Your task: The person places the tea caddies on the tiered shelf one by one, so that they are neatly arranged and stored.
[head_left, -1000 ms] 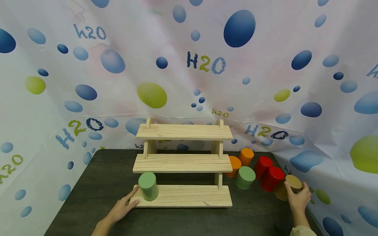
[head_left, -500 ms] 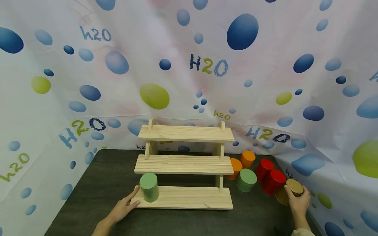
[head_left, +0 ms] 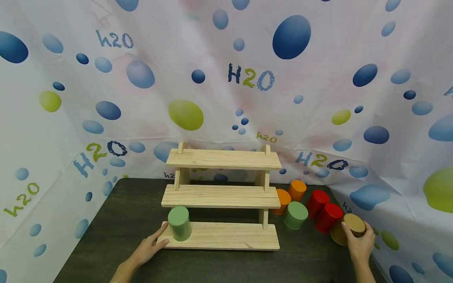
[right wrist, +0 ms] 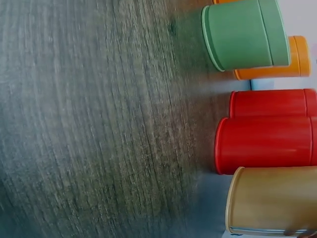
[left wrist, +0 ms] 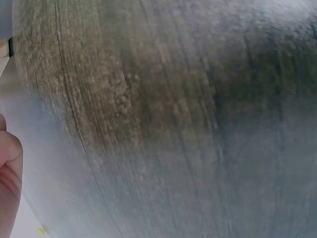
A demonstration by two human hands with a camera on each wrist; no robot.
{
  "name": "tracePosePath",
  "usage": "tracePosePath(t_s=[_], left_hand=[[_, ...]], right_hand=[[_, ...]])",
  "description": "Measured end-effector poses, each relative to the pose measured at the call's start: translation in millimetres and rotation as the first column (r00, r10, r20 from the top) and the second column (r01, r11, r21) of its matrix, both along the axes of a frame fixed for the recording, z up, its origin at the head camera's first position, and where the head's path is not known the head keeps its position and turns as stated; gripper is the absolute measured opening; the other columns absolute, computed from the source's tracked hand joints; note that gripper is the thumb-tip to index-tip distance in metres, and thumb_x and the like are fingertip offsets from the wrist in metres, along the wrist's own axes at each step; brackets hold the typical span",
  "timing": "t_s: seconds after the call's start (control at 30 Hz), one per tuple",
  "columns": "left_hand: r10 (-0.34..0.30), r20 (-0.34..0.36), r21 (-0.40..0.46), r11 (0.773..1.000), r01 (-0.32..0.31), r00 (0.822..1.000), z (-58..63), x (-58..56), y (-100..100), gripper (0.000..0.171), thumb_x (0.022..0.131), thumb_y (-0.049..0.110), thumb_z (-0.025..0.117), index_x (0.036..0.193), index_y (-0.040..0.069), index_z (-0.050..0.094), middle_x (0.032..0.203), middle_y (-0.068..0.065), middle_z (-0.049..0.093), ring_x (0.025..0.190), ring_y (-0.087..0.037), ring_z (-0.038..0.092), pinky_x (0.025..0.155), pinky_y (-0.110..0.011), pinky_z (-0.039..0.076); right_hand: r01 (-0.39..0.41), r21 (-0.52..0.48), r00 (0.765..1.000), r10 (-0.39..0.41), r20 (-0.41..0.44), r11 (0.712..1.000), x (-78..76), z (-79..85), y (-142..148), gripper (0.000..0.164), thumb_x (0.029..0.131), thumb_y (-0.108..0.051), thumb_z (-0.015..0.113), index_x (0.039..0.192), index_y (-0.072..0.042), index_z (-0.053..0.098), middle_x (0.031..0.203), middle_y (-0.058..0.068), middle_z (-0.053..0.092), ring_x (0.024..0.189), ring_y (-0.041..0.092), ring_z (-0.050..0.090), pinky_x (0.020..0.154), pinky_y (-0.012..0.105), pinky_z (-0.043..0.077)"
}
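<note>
My right hand (head_left: 360, 245) grips a gold canister (head_left: 354, 224) at the right end of the table, thumb on its near side and fingers behind the lid. The same gold canister (right wrist: 272, 198) shows in the right wrist view, standing beside a red canister (right wrist: 267, 145). On the left, my left hand (head_left: 145, 249) rests at the left end of the bottom shelf (head_left: 233, 236), its forefinger and thumb touching the wood. A green canister (head_left: 179, 223) stands upright on that shelf by my forefinger. In the left wrist view only part of that hand (left wrist: 9, 163) appears.
Near the gold canister stand two red canisters (head_left: 329, 218), another green canister (head_left: 295, 215) and two orange canisters (head_left: 296, 190). The three-tier wooden rack (head_left: 223, 196) occupies the middle of the dark table (head_left: 212, 269). A patterned white sheet (head_left: 212, 98) hangs behind and on both sides.
The camera view has shifted slightly. My right hand keeps its hold at the gold canister, and my left hand stays at the shelf's end. The canisters show no clear displacement.
</note>
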State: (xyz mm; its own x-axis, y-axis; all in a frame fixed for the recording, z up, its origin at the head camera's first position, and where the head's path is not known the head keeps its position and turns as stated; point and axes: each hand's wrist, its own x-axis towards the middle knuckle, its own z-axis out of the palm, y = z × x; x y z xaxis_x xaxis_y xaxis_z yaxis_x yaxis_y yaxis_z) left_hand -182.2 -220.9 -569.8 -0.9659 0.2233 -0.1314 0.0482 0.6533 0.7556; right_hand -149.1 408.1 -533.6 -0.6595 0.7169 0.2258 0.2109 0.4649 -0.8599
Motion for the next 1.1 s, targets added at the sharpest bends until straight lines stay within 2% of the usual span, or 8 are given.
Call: tracePosePath(t_s=[0.23, 0.3, 0.37, 0.47, 0.57, 0.73, 0.9, 1.1], left_hand=[[-0.003, 0.014, 0.007, 1.000, 0.003, 1.000, 1.0, 0.0, 0.1, 0.068, 0.088, 0.032, 0.059, 0.143, 0.006, 0.029, 0.137, -0.030, 0.033, 0.113, -0.050, 0.045, 0.085, -0.057, 0.039], [-0.006, 0.008, 0.006, 1.000, 0.006, 1.000, 1.4, 0.1, -0.1, 0.068, 0.088, 0.032, 0.059, 0.143, 0.006, 0.029, 0.137, -0.031, 0.034, 0.112, -0.050, 0.046, 0.086, -0.057, 0.039], [-0.004, 0.002, 0.004, 1.000, 0.004, 1.000, 1.8, 0.1, -0.5, 0.068, 0.088, 0.032, 0.059, 0.143, 0.005, 0.030, 0.136, -0.031, 0.035, 0.107, -0.047, 0.051, 0.084, -0.055, 0.040], [0.000, -0.004, 0.001, 1.000, 0.000, 1.000, 2.8, 0.4, -0.4, 0.068, 0.088, 0.032, 0.060, 0.142, 0.005, 0.030, 0.135, -0.032, 0.035, 0.105, -0.045, 0.053, 0.083, -0.054, 0.041], [0.004, 0.002, 0.001, 1.000, -0.004, 1.000, 2.4, 0.6, 0.0, 0.068, 0.088, 0.033, 0.059, 0.143, 0.006, 0.030, 0.136, -0.031, 0.034, 0.106, -0.046, 0.052, 0.083, -0.055, 0.041], [0.000, 0.005, 0.003, 1.000, 0.000, 1.000, -0.1, 1.1, -0.5, 0.068, 0.088, 0.033, 0.059, 0.143, 0.006, 0.029, 0.137, -0.030, 0.033, 0.111, -0.049, 0.047, 0.084, -0.056, 0.040], [0.002, 0.006, 0.009, 1.000, -0.002, 1.000, 0.0, 1.2, -0.8, 0.067, 0.088, 0.033, 0.059, 0.143, 0.007, 0.029, 0.137, -0.030, 0.033, 0.112, -0.049, 0.047, 0.085, -0.057, 0.039], [0.003, 0.010, 0.009, 1.000, -0.003, 1.000, -1.7, -0.9, -0.6, 0.069, 0.088, 0.034, 0.059, 0.143, 0.006, 0.029, 0.137, -0.030, 0.033, 0.112, -0.050, 0.046, 0.084, -0.057, 0.039]], right_hand=[[-0.012, 0.053, 0.999, 0.014, -0.031, 0.999, 6.4, 9.1, -12.5, 0.071, 0.083, -0.027, 0.064, 0.137, 0.006, 0.030, 0.127, 0.033, 0.032, 0.116, 0.047, 0.028, 0.096, 0.059, 0.018], [-0.006, 0.054, 0.999, 0.009, -0.046, 0.999, 7.4, 11.9, -17.2, 0.068, 0.083, -0.026, 0.063, 0.135, 0.005, 0.033, 0.126, 0.031, 0.035, 0.113, 0.042, 0.031, 0.095, 0.055, 0.020], [-0.001, 0.024, 0.998, 0.002, -0.064, 1.000, 7.3, 14.8, -21.6, 0.065, 0.083, -0.026, 0.064, 0.135, 0.003, 0.036, 0.119, 0.017, 0.042, 0.105, 0.025, 0.040, 0.093, 0.040, 0.028], [-0.014, -0.037, 0.994, 0.010, -0.111, 0.999, 5.2, 21.1, -28.6, 0.062, 0.084, -0.023, 0.064, 0.135, 0.000, 0.038, 0.109, -0.009, 0.041, 0.092, 0.000, 0.038, 0.080, 0.015, 0.032], [-0.061, -0.061, 0.987, 0.051, -0.155, 0.996, 2.8, 29.8, -36.6, 0.060, 0.084, -0.019, 0.065, 0.135, -0.001, 0.038, 0.101, -0.022, 0.034, 0.085, -0.008, 0.035, 0.068, 0.004, 0.030], [-0.130, -0.005, 0.973, 0.127, -0.195, 0.991, -1.6, 40.3, -51.5, 0.057, 0.083, -0.013, 0.066, 0.132, 0.000, 0.041, 0.101, -0.022, 0.035, 0.082, -0.003, 0.038, 0.066, 0.005, 0.031], [-0.202, 0.063, 0.959, 0.210, -0.190, 0.977, -6.6, 39.9, -65.2, 0.057, 0.081, -0.009, 0.068, 0.131, 0.000, 0.042, 0.103, -0.019, 0.035, 0.082, -0.003, 0.039, 0.067, 0.005, 0.032], [-0.282, 0.053, 0.941, 0.287, -0.179, 0.958, -12.0, 37.5, -84.0, 0.057, 0.081, -0.006, 0.068, 0.131, 0.000, 0.042, 0.107, -0.013, 0.038, 0.085, -0.004, 0.041, 0.067, 0.005, 0.034]])
